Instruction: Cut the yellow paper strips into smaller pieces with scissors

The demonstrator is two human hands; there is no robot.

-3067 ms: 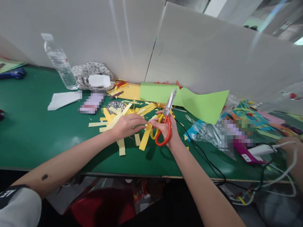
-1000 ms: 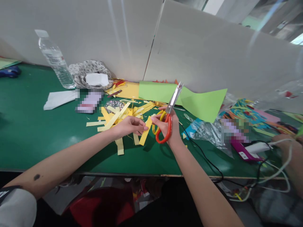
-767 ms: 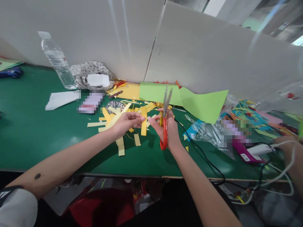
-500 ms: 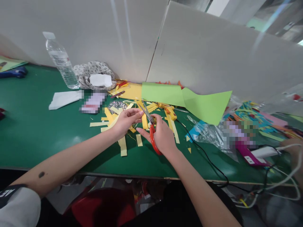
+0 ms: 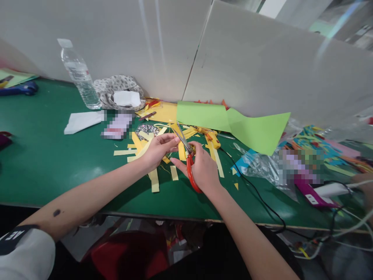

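Observation:
My right hand [image 5: 204,167] is closed around the red handle of a pair of scissors [image 5: 191,175], whose metal blades point up and to the left. In my left hand [image 5: 159,149], thumb and fingers pinch a yellow paper strip [image 5: 182,151] beside the blades. The blades lie across this strip near my left fingertips; whether they are cutting into it I cannot tell. Loose pale yellow strips [image 5: 155,181] and darker yellow ones are strewn under and around both hands. A yellow glue gun [image 5: 212,139] lies just beyond my right hand.
A light green paper sheet [image 5: 204,116] rests against the grey partition [image 5: 247,58]. To the left are a water bottle [image 5: 80,79], a patterned cloth bag [image 5: 119,83] and a phone [image 5: 118,126]. On the right lie a plastic bag [image 5: 262,167], a black cable [image 5: 256,194] and a magenta device [image 5: 309,192].
The whole view has shifted slightly, so things appear a little farther right. Both hands keep nearly the same pose, with the strip and scissors still held.

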